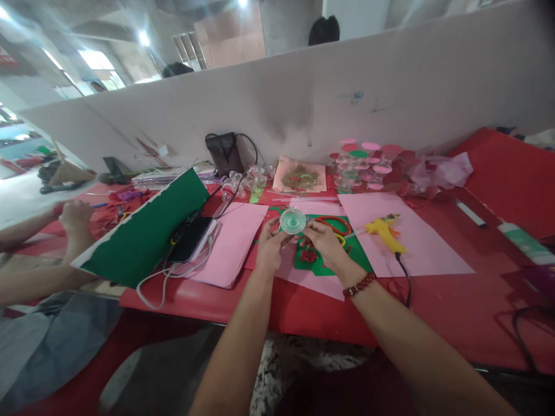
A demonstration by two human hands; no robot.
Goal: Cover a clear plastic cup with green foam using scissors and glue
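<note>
Round translucent disc [293, 221], greenish, held up over the middle of the bench [459, 326]. Left hand [269, 245] pinches its left edge, right hand [325, 242] its lower right; both closed on the rim, disc between them. Underside of disc not visible; fingertips partly lost behind the edge. Ringed detail at its centre too blurred to read.

Right hand partly covers an orange loop handle [348, 227] and a green sheet [355, 251]; rest of that tool cannot be made out. Purple item [540, 283] at right edge cut off, unidentified. Co-worker's hand [76, 216] at far left; that person's body is cropped by the frame.

Surface: red covering, glossy. Pink sheet [425, 251] at right bears a yellow glue gun [379, 225]. Left: green board [147, 237] tilted up beside a dark-screened phone [189, 240]. Clear cups with coloured discs [364, 164] stacked at back, outlines confused.

Room: pale partition [217, 110] behind bench; dark hair [324, 30] shows above it, remainder hidden. Ceiling light [144, 37] glares.
</note>
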